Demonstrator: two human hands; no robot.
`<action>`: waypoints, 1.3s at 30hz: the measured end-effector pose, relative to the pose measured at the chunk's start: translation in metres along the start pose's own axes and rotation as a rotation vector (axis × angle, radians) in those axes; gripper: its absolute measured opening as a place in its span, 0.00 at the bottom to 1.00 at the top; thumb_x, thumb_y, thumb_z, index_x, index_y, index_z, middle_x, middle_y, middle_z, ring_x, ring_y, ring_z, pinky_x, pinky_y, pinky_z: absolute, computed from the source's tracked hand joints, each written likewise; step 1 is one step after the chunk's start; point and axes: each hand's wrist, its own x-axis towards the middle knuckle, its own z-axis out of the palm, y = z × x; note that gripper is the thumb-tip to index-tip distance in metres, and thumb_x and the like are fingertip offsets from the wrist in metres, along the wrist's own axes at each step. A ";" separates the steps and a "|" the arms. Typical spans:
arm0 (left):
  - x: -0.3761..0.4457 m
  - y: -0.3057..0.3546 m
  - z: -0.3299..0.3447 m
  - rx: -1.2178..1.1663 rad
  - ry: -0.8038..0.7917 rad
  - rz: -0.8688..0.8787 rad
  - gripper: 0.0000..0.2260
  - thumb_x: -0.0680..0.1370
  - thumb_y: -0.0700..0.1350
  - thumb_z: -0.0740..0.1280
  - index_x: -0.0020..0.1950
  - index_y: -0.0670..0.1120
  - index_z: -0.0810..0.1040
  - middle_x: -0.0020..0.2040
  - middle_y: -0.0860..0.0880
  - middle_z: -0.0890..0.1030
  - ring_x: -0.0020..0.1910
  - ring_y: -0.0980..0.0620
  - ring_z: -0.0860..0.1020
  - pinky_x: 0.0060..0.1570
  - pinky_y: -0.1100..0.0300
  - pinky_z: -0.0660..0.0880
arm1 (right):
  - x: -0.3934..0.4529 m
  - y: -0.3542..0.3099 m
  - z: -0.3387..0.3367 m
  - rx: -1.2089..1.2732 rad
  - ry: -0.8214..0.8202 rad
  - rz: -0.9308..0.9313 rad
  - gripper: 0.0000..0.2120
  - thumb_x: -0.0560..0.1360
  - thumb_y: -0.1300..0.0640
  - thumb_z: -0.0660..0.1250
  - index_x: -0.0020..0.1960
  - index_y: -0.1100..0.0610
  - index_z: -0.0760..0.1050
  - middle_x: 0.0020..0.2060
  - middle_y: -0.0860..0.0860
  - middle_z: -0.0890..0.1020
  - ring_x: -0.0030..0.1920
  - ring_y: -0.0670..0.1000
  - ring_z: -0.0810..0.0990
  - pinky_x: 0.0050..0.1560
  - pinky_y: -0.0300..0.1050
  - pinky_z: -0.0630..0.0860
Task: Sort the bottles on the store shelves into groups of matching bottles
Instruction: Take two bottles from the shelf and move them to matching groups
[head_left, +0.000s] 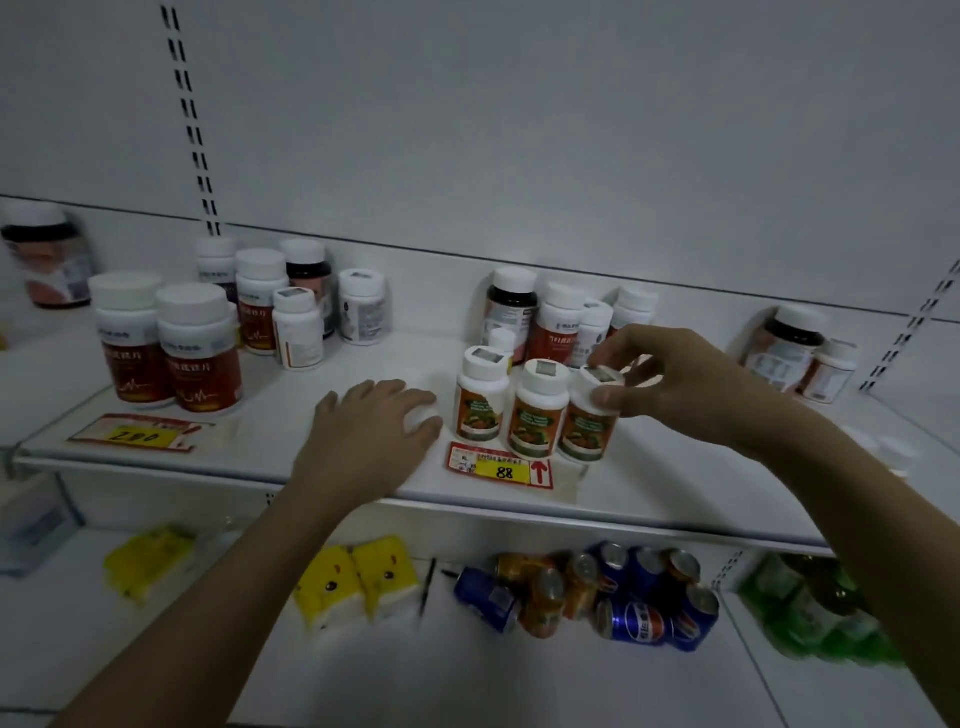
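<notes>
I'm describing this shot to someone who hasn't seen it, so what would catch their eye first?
Probably the row of three matching orange-and-green labelled bottles at the front of the upper shelf, with the right hand closed on the cap of the rightmost one. Next, the left hand cupped over something white just left of that row. Below, the jumble of blue and orange cans on the lower shelf stands out.

The left hand (371, 431) covers a white cap, so what sits under the palm cannot be told. The right hand (670, 379) hides part of the cap of the third orange-label bottle (587, 428). The dark bottle at far left (49, 254) is smeared by blur, its label unreadable. The green bottles (815, 613) on the lower shelf are blurred, and both forearms run out of the bottom edge
</notes>
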 end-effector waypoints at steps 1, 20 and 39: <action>0.000 -0.001 0.000 -0.006 -0.004 -0.005 0.21 0.81 0.61 0.53 0.73 0.61 0.66 0.76 0.54 0.64 0.75 0.51 0.61 0.74 0.45 0.54 | 0.001 -0.001 0.000 -0.017 -0.011 -0.014 0.10 0.73 0.56 0.73 0.52 0.49 0.75 0.49 0.43 0.79 0.45 0.45 0.78 0.39 0.33 0.72; -0.065 0.042 -0.088 -0.015 0.169 -0.129 0.16 0.80 0.56 0.59 0.65 0.53 0.76 0.66 0.49 0.77 0.64 0.47 0.74 0.61 0.49 0.73 | -0.035 -0.062 -0.024 -0.114 0.157 -0.215 0.13 0.79 0.47 0.62 0.57 0.54 0.75 0.53 0.51 0.80 0.47 0.50 0.78 0.47 0.47 0.76; -0.195 -0.086 -0.168 -0.023 0.262 -0.341 0.13 0.78 0.54 0.62 0.60 0.53 0.78 0.57 0.50 0.80 0.54 0.50 0.78 0.55 0.52 0.76 | -0.050 -0.237 0.089 0.017 -0.186 -0.354 0.17 0.77 0.52 0.63 0.42 0.66 0.78 0.40 0.62 0.83 0.35 0.54 0.78 0.41 0.49 0.76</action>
